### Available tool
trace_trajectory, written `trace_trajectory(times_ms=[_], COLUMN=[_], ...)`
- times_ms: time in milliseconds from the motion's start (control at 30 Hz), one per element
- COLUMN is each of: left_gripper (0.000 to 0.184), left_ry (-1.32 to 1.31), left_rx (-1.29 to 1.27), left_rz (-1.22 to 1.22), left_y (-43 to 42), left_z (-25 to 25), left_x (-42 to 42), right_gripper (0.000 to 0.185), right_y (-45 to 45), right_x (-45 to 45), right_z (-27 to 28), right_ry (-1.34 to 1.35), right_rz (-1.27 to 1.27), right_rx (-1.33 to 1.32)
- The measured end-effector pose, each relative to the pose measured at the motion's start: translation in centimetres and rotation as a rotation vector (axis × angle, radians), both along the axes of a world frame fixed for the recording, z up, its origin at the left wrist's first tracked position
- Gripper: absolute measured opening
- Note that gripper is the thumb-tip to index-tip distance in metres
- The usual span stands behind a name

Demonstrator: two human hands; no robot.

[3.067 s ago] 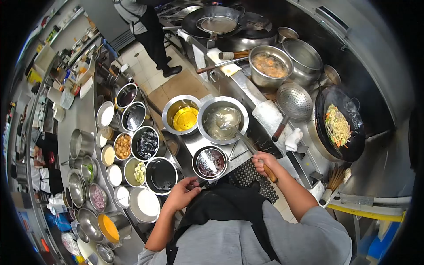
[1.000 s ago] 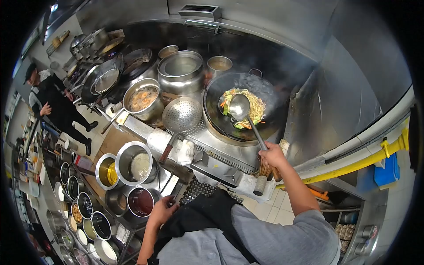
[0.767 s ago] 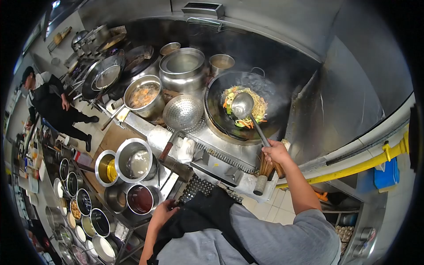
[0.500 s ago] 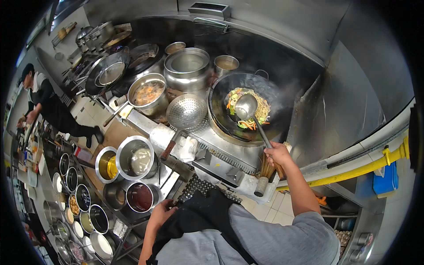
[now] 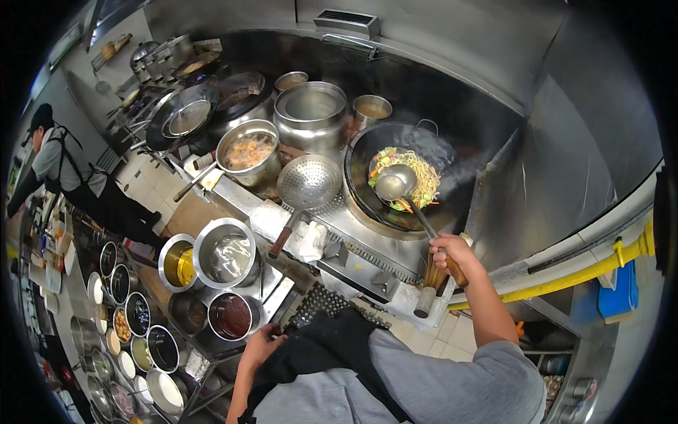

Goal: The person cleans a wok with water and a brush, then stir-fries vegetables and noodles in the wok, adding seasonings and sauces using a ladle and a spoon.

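The right hand (image 5: 453,254) is closed around the handle of the ladle (image 5: 395,184), whose bowl rests among the noodles and vegetables (image 5: 426,177) in the steaming wok (image 5: 453,155); a hard push could send strands over the rim, and heat or steam could burn the forearm; the brush (image 5: 425,300) stands close below the handle and could snag it; the left hand (image 5: 263,346) has loosely curled fingers beside the worktop (image 5: 277,300), but whether it grips anything I cannot tell; a bump there could tip the sauce pot (image 5: 212,319), which holds dark red liquid; beyond it, the oil pot (image 5: 164,265) holds yellow liquid and the wide pot (image 5: 200,258) something clear; the frying pot (image 5: 251,174) holds orange-brown pieces in bubbling liquid.
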State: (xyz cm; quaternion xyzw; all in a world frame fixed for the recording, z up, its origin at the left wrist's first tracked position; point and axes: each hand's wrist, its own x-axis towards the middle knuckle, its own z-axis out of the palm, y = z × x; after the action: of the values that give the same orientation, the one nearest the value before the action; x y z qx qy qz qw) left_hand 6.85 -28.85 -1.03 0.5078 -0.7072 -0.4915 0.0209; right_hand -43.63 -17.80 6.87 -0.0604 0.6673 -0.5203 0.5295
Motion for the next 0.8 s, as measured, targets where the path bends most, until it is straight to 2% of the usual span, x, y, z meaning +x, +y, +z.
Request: trace_trajectory(times_ms=[67,100,200,333,367,433,500,567,600,633,700,800], left_gripper=[0.048,0.049,0.049,0.049,0.049,0.05,0.05,0.051,0.052,0.053,0.054,0.054], left_ry=[-0.029,-0.024,-0.036,-0.042,-0.037,-0.039,-0.009,0.023,0.007,-0.012,-0.002,0.017], left_rx=[0.008,0.001,-0.007,-0.048,-0.047,-0.053,-0.025,0.004,0.003,0.0,-0.015,-0.028], left_rz=[0.007,0.013,0.032,0.037,0.043,0.06,0.082,0.093,0.068,0.043,0.033,0.008], left_y=[-0.1,-0.2,-0.5,-0.7,-0.7,-0.5,-0.4,-0.5,-0.6,-0.8,-1.0,-1.5], left_z=[0.3,0.2,0.4,0.3,0.4,0.4,-0.3,-1.1,-1.4,-1.5,-0.9,-2.8], left_x=[0.3,0.6,1.2,2.1,2.2,2.3,2.4,2.1,2.0,2.0,1.9,2.5], right_gripper=[0.018,0.018,0.019,0.022,0.012,0.012,0.009,0.028,0.028,0.037,0.046,0.044], right_y=[-0.1,-0.5,-1.9,-5.9,-7.5,-10.9,-14.6,-18.4,-19.7,-20.8,-20.5,-15.8], right_x=[-0.3,-0.3,0.1,0.7,1.2,1.1,2.3,0.8,-0.7,-2.2,-3.4,-2.0], right_z=[0.6,0.9,1.8,4.3,5.4,6.1,7.9,5.4,3.9,2.5,2.3,7.3], right_ry=[-0.413,-0.407,-0.669,-0.736,-0.692,-0.479,0.156,0.81,0.812,1.346,1.877,1.959], right_rz=[-0.092,-0.082,-0.087,-0.035,-0.074,0.123,0.326,0.435,0.431,0.344,0.225,0.125], right_rx=[-0.137,-0.144,-0.224,-0.336,-0.303,-0.307,-0.156,-0.134,-0.128,-0.231,-0.325,-0.465])
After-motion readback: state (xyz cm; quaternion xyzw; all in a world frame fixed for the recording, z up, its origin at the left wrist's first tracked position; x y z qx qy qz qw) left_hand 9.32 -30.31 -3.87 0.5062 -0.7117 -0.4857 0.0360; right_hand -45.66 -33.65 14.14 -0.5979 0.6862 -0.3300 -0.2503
